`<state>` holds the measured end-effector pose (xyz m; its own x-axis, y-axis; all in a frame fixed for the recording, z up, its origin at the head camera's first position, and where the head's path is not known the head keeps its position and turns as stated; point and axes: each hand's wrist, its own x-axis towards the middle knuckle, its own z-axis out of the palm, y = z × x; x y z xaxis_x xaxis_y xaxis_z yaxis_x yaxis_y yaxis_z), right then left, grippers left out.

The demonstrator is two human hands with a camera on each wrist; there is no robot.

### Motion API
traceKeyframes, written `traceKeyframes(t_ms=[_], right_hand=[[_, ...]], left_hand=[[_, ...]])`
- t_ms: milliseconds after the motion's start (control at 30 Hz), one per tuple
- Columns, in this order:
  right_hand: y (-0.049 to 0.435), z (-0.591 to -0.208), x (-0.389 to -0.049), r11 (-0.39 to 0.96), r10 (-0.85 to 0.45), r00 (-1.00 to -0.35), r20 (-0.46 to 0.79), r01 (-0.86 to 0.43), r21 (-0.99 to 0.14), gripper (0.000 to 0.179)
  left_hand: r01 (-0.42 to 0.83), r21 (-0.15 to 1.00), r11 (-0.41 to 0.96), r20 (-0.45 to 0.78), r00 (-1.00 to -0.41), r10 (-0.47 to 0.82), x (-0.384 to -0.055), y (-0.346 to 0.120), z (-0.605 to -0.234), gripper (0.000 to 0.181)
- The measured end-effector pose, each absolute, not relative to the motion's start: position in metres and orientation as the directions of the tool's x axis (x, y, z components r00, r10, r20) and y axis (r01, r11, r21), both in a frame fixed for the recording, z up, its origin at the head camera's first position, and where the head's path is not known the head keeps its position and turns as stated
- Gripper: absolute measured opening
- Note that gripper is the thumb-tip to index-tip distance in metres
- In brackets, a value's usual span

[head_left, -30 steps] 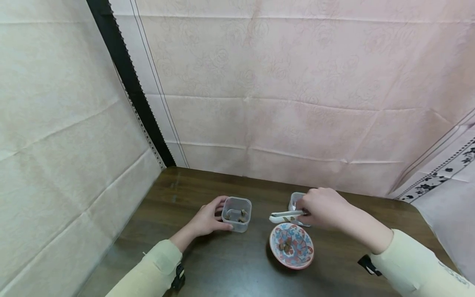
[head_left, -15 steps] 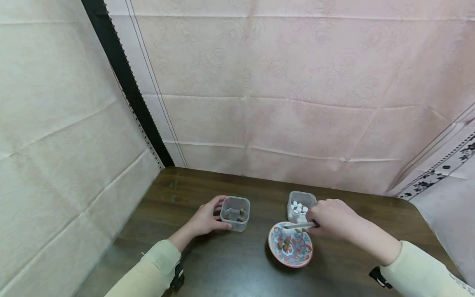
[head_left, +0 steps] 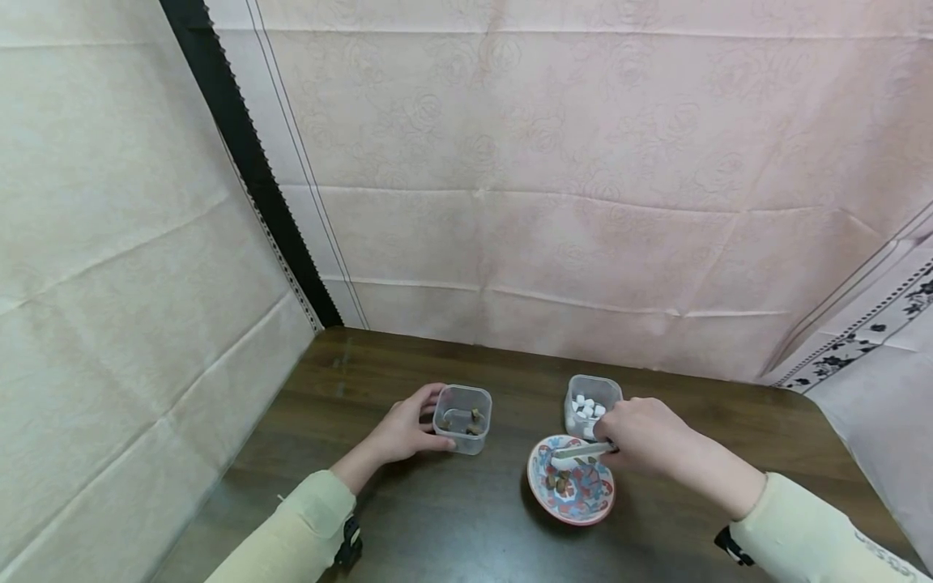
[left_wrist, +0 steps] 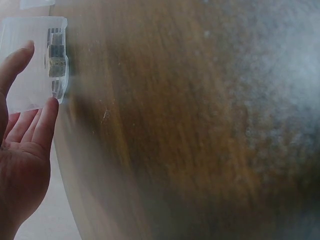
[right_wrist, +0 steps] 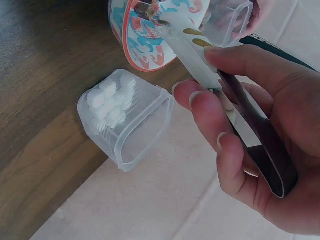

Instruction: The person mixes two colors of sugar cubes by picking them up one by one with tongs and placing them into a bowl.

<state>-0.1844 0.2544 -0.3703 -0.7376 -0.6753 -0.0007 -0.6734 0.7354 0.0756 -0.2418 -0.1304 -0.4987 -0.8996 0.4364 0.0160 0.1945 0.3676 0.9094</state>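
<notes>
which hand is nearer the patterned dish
Right. The right hand is just right of the dish, holding tongs over it; the left hand is farther off, to its left.

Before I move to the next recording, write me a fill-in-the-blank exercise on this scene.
1. The left hand grips one of ____ clear containers.
2. The pieces in the container nearest the right hand are ____.
3. The chunks on the patterned dish under the tongs are ____.
Missing words: two; white; brown.
</notes>
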Motion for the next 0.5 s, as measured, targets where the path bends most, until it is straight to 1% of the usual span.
traceKeyframes(t_ms=[167,267,500], right_hand=[[0.254,-0.365,-0.184,0.764,-0.643,-0.765,-0.027,-0.644,0.042,0.042],[0.254,-0.359,-0.185,0.778,-0.627,-0.778,-0.018,-0.628,0.017,0.042],[0.246,-0.340,-0.193,0.761,-0.647,-0.759,0.067,-0.648,0.009,0.038]], left_hand=[[0.198,0.911,0.363,0.020,-0.898,0.440,-0.242,-0.130,-0.498,0.088],[0.202,0.910,0.363,0.023,-0.897,0.441,-0.242,-0.131,-0.498,0.088],[0.200,0.911,0.360,0.022,-0.897,0.442,-0.243,-0.131,-0.500,0.088]])
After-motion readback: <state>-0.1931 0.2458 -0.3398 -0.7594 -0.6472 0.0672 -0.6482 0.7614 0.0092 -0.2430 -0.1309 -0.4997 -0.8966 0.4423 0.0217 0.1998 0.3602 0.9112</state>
